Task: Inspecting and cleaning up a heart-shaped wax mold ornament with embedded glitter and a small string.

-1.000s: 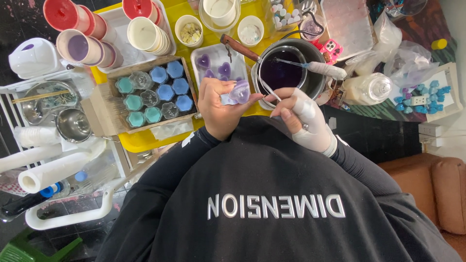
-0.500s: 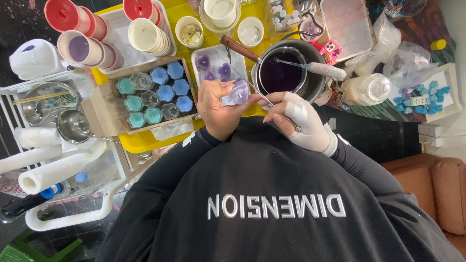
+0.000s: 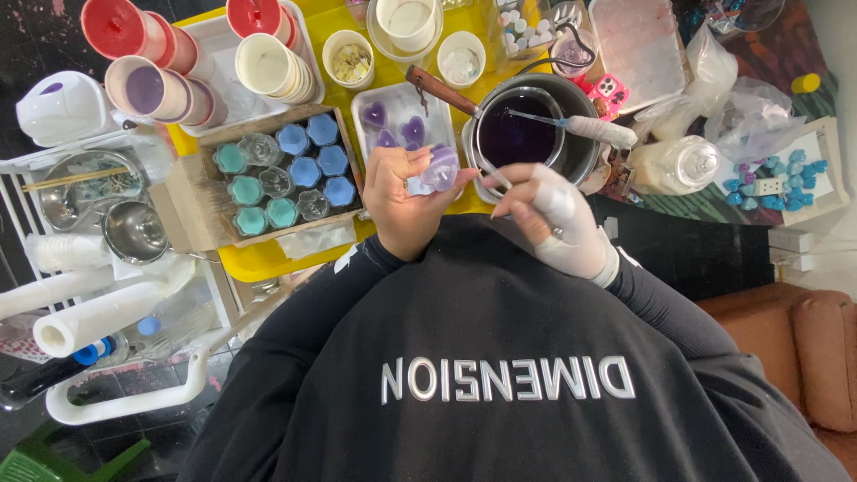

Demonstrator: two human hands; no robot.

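Fingers of left hand [image 3: 403, 198] closed on small lilac moulded candle [image 3: 441, 167], gloved right hand [image 3: 555, 214] pinching thin clear dropper [image 3: 493, 172]; purple wax could be dripped if tilted.

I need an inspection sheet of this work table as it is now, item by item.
Surface: yellow table, crowded.
Job's things: small lilac cup; thin stick; pot of dark purple liquid.
Clutter: box of blue and teal candles; white tray with purple hearts; stacked cups; paper rolls.
Hands: left hand bare, fingers around the lilac cup; right hand gloved, fingers pinching the stick.
Cables: nothing clearly seen.
Surroundings: brown sofa.
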